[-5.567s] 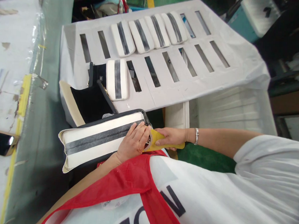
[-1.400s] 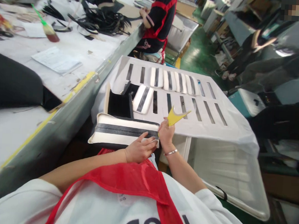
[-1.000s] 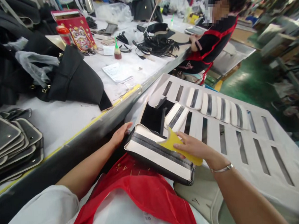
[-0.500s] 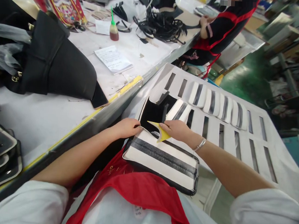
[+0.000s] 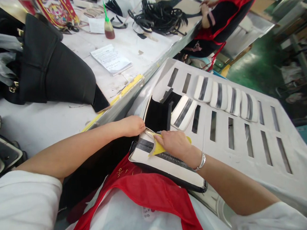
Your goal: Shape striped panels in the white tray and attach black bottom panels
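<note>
A white box-shaped piece [image 5: 191,173] with a dark stripe and black edging lies in front of my red apron. My left hand [image 5: 134,126] pinches the edge at its upper left corner, beside the black opening [image 5: 157,115]. In my right hand [image 5: 176,146] is a yellow pointed tool [image 5: 158,148], its curved end resting over the striped face near that same corner. Just above my right hand lies a white striped pad [image 5: 183,113].
A slotted white board [image 5: 248,141] spreads to the right, with several striped pads [image 5: 218,95] on it. Left is a worktable [image 5: 72,118] holding a black bag [image 5: 60,67], a notepad [image 5: 111,58] and a bottle [image 5: 109,30]. A person [image 5: 221,20] works at the far side.
My right hand has moved down a little and turned the yellow tool, which now lies over the striped face. My left hand still grips the corner. The view has shifted slightly.
</note>
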`<state>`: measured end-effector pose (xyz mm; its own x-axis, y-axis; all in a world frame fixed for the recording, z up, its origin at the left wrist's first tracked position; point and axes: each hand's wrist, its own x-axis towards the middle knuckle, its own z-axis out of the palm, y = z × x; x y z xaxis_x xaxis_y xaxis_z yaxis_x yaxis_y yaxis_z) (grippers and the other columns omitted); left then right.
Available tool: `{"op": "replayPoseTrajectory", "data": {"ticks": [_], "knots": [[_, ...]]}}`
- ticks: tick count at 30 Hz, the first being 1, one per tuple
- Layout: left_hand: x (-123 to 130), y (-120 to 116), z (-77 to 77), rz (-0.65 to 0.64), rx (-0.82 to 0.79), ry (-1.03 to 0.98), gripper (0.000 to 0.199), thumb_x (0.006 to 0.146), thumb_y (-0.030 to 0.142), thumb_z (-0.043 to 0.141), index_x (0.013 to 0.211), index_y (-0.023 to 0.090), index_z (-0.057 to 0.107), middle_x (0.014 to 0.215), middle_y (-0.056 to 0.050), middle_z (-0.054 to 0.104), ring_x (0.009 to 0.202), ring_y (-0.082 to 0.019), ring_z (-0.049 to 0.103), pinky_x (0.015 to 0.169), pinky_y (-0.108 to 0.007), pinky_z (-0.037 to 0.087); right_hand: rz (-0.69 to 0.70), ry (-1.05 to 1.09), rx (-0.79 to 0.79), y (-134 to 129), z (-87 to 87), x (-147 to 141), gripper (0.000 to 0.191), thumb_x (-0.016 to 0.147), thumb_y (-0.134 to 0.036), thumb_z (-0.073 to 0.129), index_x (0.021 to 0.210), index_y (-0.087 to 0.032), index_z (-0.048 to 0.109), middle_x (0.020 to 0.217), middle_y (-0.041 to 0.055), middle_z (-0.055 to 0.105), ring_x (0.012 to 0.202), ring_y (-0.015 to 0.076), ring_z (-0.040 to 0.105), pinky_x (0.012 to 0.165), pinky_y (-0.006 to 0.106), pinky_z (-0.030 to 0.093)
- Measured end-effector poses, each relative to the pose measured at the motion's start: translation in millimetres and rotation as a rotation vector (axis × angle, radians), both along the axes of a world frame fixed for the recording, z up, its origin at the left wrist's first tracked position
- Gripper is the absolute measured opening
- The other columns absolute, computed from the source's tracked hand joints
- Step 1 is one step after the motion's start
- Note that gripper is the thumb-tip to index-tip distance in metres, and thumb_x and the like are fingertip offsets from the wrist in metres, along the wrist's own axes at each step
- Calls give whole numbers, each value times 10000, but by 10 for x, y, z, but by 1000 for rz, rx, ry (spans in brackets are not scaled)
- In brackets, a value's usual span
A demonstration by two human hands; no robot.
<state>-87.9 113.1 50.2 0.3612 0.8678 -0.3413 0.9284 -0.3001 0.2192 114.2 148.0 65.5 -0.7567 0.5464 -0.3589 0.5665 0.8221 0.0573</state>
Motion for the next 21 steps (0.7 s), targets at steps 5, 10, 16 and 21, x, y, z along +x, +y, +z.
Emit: {"op": "replayPoseTrajectory", "data": {"ticks": [5,10,16,21], "knots": [[23,-59,-23,-34,50,88,364,899,198,354,859,99,702,885,-143,685,848,-234,638,718,-307,468,-83,15,-3,-57,-56,-14,534,970,-510,225,916,-140,607,814,125,674,787,300,665,621,364,502],[53,-131,-45,-17,101,101,294,851,142,393,864,86,681,857,-150,657,800,-263,640,638,-339,484,-51,11,4,-91,-54,-77,511,985,-444,221,952,-112,609,792,142,669,772,315,669,594,398,517],[86,-237,-127,-52,199,114,284,854,120,384,904,54,655,817,-157,619,781,-239,627,594,-300,469,-109,-12,-80,-106,-26,-142,526,979,-445,258,944,-88,642,821,174,676,799,297,670,643,379,522],[-103,-217,-297,119,160,-297,350,901,291,399,838,101,686,793,-116,647,809,-207,614,706,-298,480,-99,-7,-94,-110,-45,-127,492,977,-421,286,973,-93,653,839,179,672,843,292,663,679,368,519]]}}
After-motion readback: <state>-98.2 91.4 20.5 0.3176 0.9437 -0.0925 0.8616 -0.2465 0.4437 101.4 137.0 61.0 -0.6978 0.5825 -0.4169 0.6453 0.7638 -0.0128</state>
